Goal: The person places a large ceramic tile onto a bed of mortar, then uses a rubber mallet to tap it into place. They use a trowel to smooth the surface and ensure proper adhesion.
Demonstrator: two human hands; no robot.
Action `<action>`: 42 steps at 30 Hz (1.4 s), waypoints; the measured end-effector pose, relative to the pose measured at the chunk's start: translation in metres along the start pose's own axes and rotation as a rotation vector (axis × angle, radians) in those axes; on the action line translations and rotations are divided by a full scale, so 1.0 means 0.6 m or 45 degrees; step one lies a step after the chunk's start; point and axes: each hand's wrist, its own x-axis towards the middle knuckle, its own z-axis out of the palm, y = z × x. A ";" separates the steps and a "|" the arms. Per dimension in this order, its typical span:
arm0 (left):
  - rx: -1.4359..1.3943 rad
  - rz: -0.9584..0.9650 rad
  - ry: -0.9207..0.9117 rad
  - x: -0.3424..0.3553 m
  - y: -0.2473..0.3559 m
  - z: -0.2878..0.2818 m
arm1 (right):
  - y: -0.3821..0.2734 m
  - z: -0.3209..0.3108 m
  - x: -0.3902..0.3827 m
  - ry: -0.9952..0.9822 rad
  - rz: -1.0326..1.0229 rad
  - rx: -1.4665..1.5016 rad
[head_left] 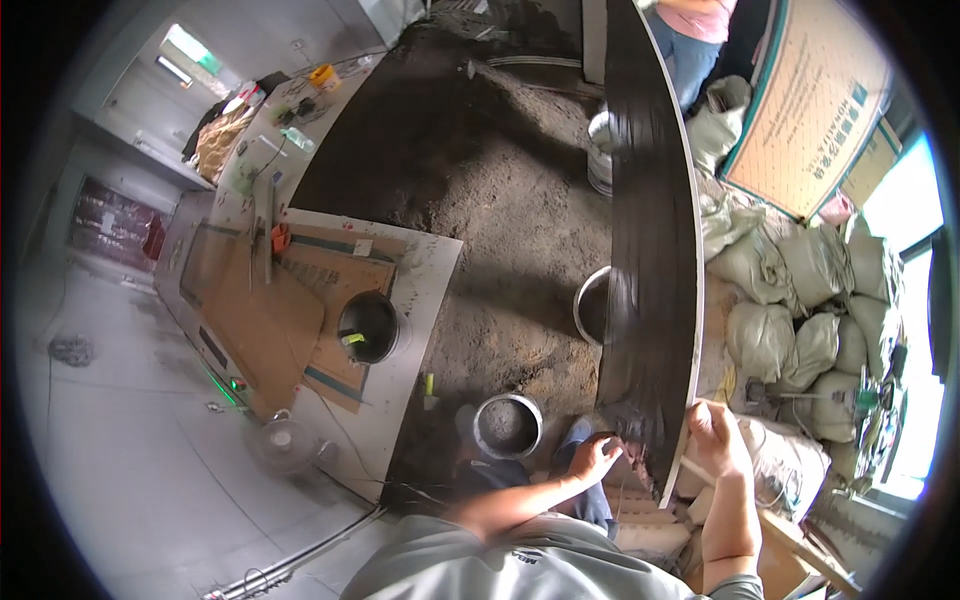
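A long, tall slab (650, 240), like a large tile, stands on edge in front of me; its broad face is coated dark and its rim is pale. My right hand (716, 438) is closed at the near end of the slab's pale edge. Close to the slab's lower near corner is my left hand (594, 460), its fingers curled together; what they hold, if anything, I cannot make out. A round bucket (508, 426) with grey material inside stands left of my left hand. Another bucket (580, 306) is partly hidden behind the slab.
Stuffed sacks (790, 265) pile up on the right below a leaning cardboard panel (810, 110). Another person (690, 45) stands beyond the slab. A black bucket (368, 328) rests on cardboard (290, 320) at left. Loose sandy material (520, 220) covers the middle floor.
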 end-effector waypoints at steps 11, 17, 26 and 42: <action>-0.192 -0.053 0.150 -0.004 -0.007 0.011 | 0.140 0.071 0.071 0.060 -0.127 1.164; -0.186 -0.122 0.185 -0.021 0.020 -0.023 | 0.613 0.206 0.189 0.125 0.730 0.680; 0.086 -0.778 0.259 -0.048 0.045 -0.065 | 0.849 0.371 0.283 -0.124 1.182 0.672; -1.349 -0.849 1.245 0.073 -0.213 -0.213 | 0.904 0.481 0.361 0.089 1.168 0.366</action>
